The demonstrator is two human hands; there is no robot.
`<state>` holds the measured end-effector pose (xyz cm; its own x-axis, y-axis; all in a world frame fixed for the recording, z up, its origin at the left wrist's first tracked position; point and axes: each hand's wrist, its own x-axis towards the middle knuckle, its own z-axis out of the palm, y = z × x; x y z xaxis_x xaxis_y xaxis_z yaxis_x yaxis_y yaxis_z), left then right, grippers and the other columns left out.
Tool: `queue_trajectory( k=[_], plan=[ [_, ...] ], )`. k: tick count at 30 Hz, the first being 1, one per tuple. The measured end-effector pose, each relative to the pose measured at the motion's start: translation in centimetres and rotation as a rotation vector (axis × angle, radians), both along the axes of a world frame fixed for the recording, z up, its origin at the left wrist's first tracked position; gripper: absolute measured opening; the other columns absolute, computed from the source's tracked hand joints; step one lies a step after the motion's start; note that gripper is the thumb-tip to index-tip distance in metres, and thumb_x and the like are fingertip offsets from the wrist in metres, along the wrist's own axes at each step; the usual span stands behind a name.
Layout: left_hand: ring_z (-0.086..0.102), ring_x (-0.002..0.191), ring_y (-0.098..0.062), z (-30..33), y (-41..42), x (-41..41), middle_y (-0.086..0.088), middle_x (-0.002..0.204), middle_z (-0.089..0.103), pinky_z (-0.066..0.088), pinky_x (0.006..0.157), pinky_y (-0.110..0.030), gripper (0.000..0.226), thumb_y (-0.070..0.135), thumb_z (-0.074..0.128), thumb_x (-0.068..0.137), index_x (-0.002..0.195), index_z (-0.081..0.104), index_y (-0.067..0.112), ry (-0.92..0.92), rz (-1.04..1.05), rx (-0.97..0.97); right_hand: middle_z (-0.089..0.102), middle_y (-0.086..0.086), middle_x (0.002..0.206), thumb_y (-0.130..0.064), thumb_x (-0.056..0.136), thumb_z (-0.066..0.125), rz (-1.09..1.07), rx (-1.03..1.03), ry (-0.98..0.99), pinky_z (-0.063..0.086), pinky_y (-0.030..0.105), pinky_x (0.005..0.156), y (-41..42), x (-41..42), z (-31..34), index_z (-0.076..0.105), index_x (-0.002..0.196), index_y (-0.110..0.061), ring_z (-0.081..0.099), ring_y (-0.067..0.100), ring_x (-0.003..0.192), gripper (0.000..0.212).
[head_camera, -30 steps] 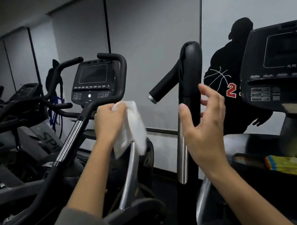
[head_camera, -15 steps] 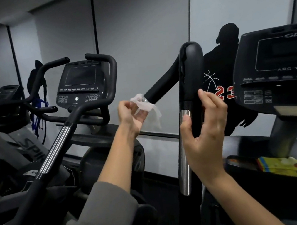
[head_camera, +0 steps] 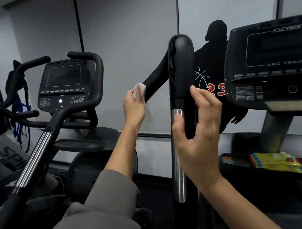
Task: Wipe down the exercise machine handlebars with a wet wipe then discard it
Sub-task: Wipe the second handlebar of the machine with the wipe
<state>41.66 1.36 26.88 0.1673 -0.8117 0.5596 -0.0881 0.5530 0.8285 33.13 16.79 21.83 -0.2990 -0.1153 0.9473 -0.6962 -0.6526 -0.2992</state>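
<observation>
A black looped handlebar (head_camera: 181, 64) stands upright in the centre, on a chrome post (head_camera: 178, 159). Its side grip (head_camera: 156, 82) slants down to the left. My left hand (head_camera: 134, 107) presses a white wet wipe (head_camera: 139, 91) against the lower end of that side grip. My right hand (head_camera: 199, 138) curls loosely around the upright part of the handlebar, thumb on the chrome post and fingers spread behind the black grip. A grey sleeve covers my left forearm.
The machine's console (head_camera: 277, 66) is on the right, with a colourful wipes packet (head_camera: 276, 160) on the tray below it. Another machine with a console (head_camera: 62, 86) and a long bar (head_camera: 34, 158) stands on the left. A wall with a silhouette decal (head_camera: 217, 76) is behind.
My left hand has moved right from the neighbouring machine's bar, carrying the wipe, and now presses it onto the end of the side grip. My right hand stays at the upright handlebar.
</observation>
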Motion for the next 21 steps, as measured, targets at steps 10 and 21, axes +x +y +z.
queue_trajectory(
  k=[10,21],
  plan=[
    [0.066,0.075,-0.019,0.1,0.4,-0.6,-0.009,0.1,0.062,0.049,0.062,-0.021,0.046,0.044,0.026,0.101,0.096,0.058,0.011,0.444,-0.221,0.478,0.041,0.005,0.128,-0.012,0.086,0.053,0.008,-0.006,-0.003,0.024,0.003,0.101,0.0,0.0,-0.1,0.045,0.131,-0.001,0.03,-0.009,0.123,0.047],
    [0.042,0.048,-0.016,0.2,0.0,-1.6,0.003,0.065,0.042,0.031,0.049,-0.02,0.042,0.057,0.041,0.084,0.071,0.04,0.017,0.7,-0.43,0.574,0.044,0.012,0.129,-0.011,0.086,0.054,0.04,0.009,-0.016,0.028,0.005,0.1,0.1,-0.1,-0.1,0.045,0.131,-0.002,0.035,0.0,0.123,0.047]
  ],
)
